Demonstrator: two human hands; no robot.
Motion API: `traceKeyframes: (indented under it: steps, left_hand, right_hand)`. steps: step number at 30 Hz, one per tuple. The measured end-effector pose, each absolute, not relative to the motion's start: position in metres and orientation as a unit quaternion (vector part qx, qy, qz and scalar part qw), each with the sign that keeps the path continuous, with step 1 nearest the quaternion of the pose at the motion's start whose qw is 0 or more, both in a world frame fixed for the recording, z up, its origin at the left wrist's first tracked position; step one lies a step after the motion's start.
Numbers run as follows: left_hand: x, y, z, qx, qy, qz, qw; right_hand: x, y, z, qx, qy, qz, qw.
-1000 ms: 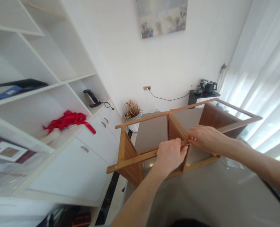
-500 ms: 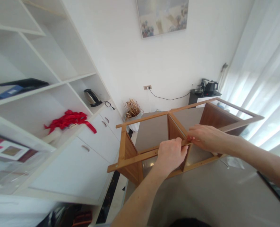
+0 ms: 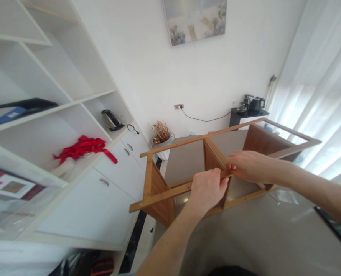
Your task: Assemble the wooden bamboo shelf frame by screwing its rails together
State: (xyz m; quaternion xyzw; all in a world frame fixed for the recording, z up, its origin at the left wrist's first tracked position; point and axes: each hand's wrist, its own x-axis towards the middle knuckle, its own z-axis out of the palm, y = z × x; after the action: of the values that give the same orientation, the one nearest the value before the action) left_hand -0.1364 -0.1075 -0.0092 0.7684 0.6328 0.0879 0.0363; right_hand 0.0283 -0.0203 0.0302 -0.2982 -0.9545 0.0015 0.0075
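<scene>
Right hand [image 3: 249, 166] edged left; left hand [image 3: 206, 189] (fingers curled) grips wooden frame [image 3: 164, 196]

There's the wooden frame [image 3: 158, 191] on the worktop [image 3: 259, 237], left hand [image 3: 207, 188] and right hand [image 3: 249, 166] side by side on its near rail; shelves [image 3: 72, 100] left, curtain [image 3: 325, 96] right, painting [image 3: 195, 19] behind.

Smooth brown wooden frame [image 3: 164, 193] stands on a glossy grey table [image 3: 259, 237].
</scene>
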Motion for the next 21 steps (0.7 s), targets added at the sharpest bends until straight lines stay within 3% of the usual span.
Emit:
traceKeyframes:
  steps: [5,21]
  left_hand:
    - [-0.1376,-0.1065,-0.0117,0.777,0.620,0.106,0.031]
    - [-0.1363,-0.1055,-0.0139,0.773,0.624,0.110,0.019]
  right_hand:
    - [0.0256,-0.0208,0.0305,-0.345,-0.937,-0.049,-0.026]
    - [0.0246,-0.0199,0.0352,-0.303,-0.952,0.001,-0.036]
